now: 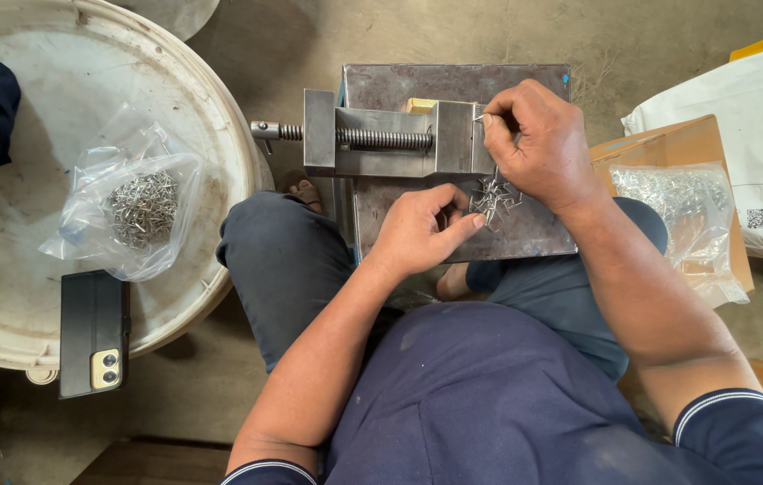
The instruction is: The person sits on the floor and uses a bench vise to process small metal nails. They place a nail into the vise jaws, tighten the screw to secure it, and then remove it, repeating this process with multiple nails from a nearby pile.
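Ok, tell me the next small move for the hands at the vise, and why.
Probably seat the small wire piece pinched by the right hand against the vise; it is already at the jaw, while the left hand rests by the loose wire pile.

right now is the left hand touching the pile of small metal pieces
Touching: in the head view the left hand's thumb tip rests against the pile of small metal pieces on the metal block.

A metal plate [525,235] carries a vise [381,136] and wire pieces [494,198].
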